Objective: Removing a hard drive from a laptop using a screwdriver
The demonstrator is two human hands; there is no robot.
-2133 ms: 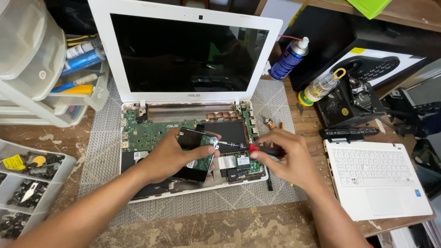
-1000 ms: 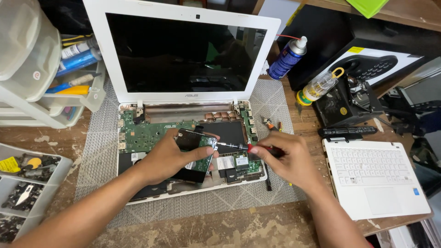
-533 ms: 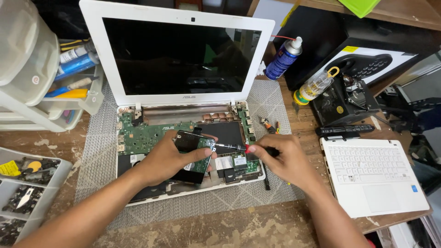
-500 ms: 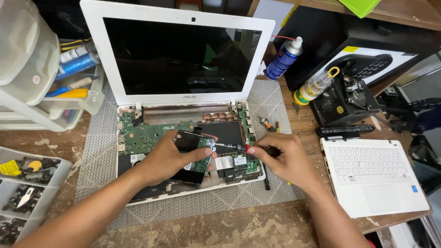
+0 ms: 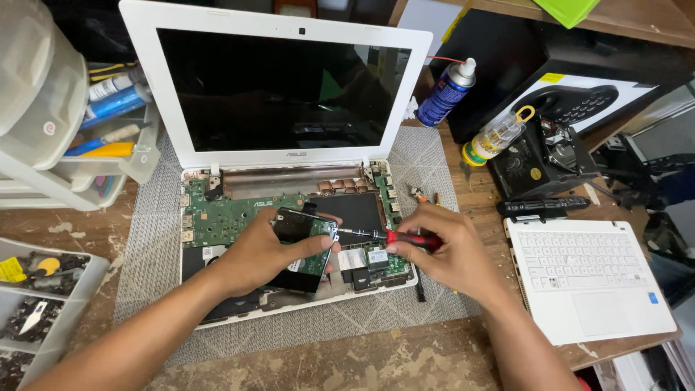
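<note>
A white laptop [image 5: 282, 51] lies open on a grey mesh mat, its keyboard cover off and its green circuit board [image 5: 224, 217] bare. My left hand [image 5: 264, 250] grips a small black hard drive [image 5: 304, 242] tilted up over the board. My right hand [image 5: 449, 250] holds a red-handled screwdriver [image 5: 394, 237]; its tip points left and touches the drive's upper right corner.
The removed white keyboard cover [image 5: 586, 279] lies at the right. A blue spray can [image 5: 445, 94], a small clear bottle [image 5: 496, 136] and a black box [image 5: 546, 156] stand behind it. Plastic drawers [image 5: 51, 108] and a parts tray [image 5: 36, 304] sit at the left.
The view has shifted slightly. Both hands stay at the drive, with the screwdriver tip kept at its corner.
</note>
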